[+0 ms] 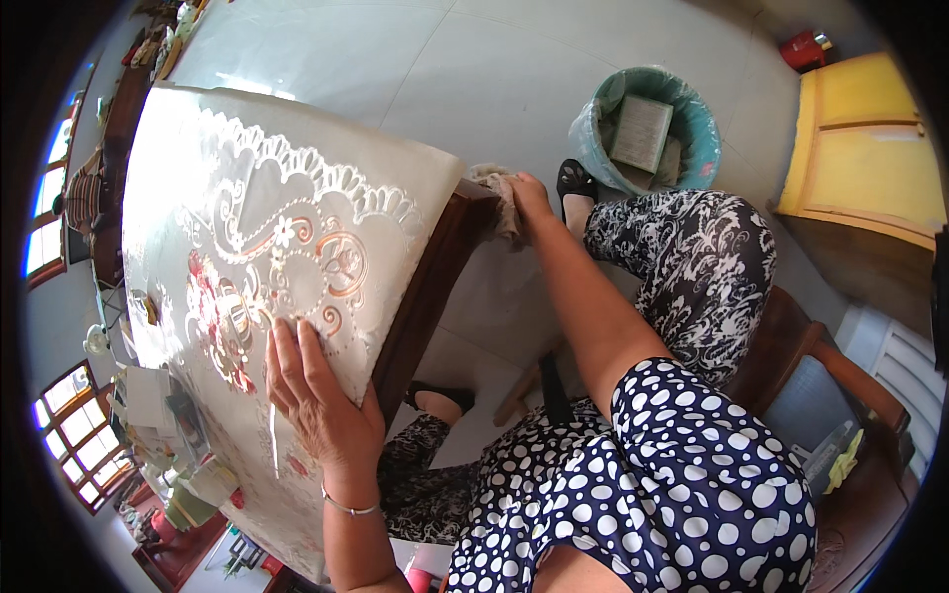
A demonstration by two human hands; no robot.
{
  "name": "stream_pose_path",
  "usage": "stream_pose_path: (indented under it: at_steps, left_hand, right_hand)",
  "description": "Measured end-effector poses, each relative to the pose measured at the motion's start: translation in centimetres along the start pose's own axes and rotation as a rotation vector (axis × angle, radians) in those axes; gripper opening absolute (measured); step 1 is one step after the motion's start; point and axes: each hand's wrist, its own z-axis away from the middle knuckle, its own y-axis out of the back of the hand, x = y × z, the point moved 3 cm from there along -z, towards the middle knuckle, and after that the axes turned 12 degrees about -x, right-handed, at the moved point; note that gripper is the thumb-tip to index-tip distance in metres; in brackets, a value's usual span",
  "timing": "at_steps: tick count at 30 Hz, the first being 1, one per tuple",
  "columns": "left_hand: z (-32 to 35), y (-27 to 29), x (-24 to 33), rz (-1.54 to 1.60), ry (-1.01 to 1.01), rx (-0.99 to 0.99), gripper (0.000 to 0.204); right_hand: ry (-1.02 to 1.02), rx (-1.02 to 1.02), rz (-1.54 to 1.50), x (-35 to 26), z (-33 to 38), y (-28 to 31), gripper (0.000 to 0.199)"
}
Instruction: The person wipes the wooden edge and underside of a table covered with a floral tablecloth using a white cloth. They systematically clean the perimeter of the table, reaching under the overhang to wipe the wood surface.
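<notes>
My left hand (316,395) lies flat, fingers spread, on a white lace-patterned tablecloth (257,227) that covers a dark wooden table (435,267). A thin bracelet circles that wrist. My right hand (529,198) reaches out to the table's far corner and is closed on a crumpled beige cloth (499,193), pressed against the wooden edge there. My legs in black-and-white patterned trousers and a polka-dot top fill the lower middle of the view.
A teal bin (692,128) lined with a plastic bag and holding a flat box stands on the tiled floor beyond the corner. A yellow cabinet (860,148) is at the right. A wooden chair (850,395) is beside me. Clutter crowds the table's left end.
</notes>
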Motion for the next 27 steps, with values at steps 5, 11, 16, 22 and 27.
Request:
stream_pose_path:
  at_steps: [5,11,16,22,27]
  left_hand:
    - [0.0,0.2,0.1,0.006,0.033,0.017,0.075]
    - [-0.5,0.3,0.4,0.001,0.027,0.040,0.074]
    - [-0.2,0.7,0.8,-0.011,0.013,0.052,0.077]
    - [-0.3,0.4,0.7,-0.008,0.004,0.032,0.079]
    - [0.1,0.2,0.6,-0.015,0.014,0.054,0.079]
  right_hand:
    - [0.031,-0.201,0.904,-8.9,2.2,-4.6,0.036]
    - [0.358,-0.387,1.099,-13.2,3.2,-10.1,0.033]
    - [0.205,-0.480,0.937,-14.3,-0.6,-14.0,0.028]
    - [0.200,-0.513,0.952,-11.7,-4.9,-17.3,0.026]
    - [-0.140,-0.552,0.793,-14.1,0.7,-14.1,0.025]
